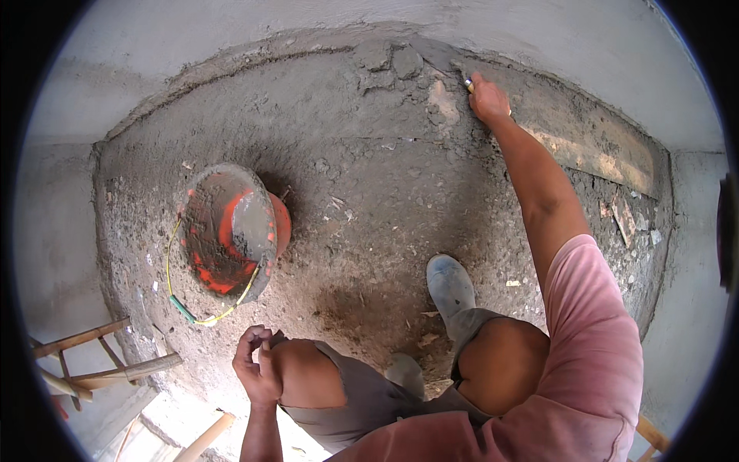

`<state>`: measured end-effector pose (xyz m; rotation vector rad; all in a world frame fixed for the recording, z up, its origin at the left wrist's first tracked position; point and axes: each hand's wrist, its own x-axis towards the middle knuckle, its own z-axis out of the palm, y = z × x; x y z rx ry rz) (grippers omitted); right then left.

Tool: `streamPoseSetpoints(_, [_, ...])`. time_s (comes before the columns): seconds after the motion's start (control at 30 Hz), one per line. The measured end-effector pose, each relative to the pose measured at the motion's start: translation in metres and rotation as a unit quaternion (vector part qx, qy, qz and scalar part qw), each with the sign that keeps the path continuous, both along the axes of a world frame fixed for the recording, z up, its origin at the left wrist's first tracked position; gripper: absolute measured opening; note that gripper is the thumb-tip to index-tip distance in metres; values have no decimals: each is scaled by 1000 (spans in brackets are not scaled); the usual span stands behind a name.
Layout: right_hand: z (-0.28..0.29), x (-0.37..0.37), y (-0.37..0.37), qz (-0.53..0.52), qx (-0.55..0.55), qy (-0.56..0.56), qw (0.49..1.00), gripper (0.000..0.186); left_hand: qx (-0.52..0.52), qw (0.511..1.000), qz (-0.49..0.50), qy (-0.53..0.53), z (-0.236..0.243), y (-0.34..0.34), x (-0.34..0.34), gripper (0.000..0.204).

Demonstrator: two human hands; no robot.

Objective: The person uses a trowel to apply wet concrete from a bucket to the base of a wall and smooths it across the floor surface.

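Observation:
Reaching far forward, my right hand is closed around the handle of a trowel. The trowel's blade lies low against wet grey mortar and is hard to make out there. Just left of it, thick lumps of mortar sit along the foot of the far wall. My left hand rests beside my left knee, fingers curled in, with nothing visible in it. Ahead of that hand stands an orange bucket, tilted in view and smeared inside with mortar. Its yellow wire handle with a green grip hangs over the near side.
A long board coated with mortar lies along the far right wall. Broken chips are scattered near it. My rubber boot stands on the rough floor. At the lower left is a wooden frame. Grey plastered walls enclose the floor.

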<state>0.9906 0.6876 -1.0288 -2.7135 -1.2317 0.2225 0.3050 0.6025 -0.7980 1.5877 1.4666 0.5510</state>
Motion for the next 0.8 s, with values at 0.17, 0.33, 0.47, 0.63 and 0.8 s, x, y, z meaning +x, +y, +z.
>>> streamPoseSetpoints(0.17, [24, -6, -47, -48, 12, 26, 998, 40, 7, 999, -6, 41, 17, 1, 6, 28])
streamPoseSetpoints(0.33, [61, -13, -158, -88, -18, -2, 996, 41, 1, 999, -18, 40, 18, 4, 7, 29])
streamPoseSetpoints(0.47, [111, -121, -138, -32, -61, 424, 903, 42, -3, 998, -32, 55, 17, 3, 3, 30])
streamPoseSetpoints(0.63, [88, -167, -116, -23, -137, 549, 824, 39, 2, 995, -77, 57, 13, 8, 1, 31])
streamPoseSetpoints(0.8, [49, -154, -101, -46, -106, 545, 830, 35, -11, 997, -47, 65, 16, 0, -13, 33])
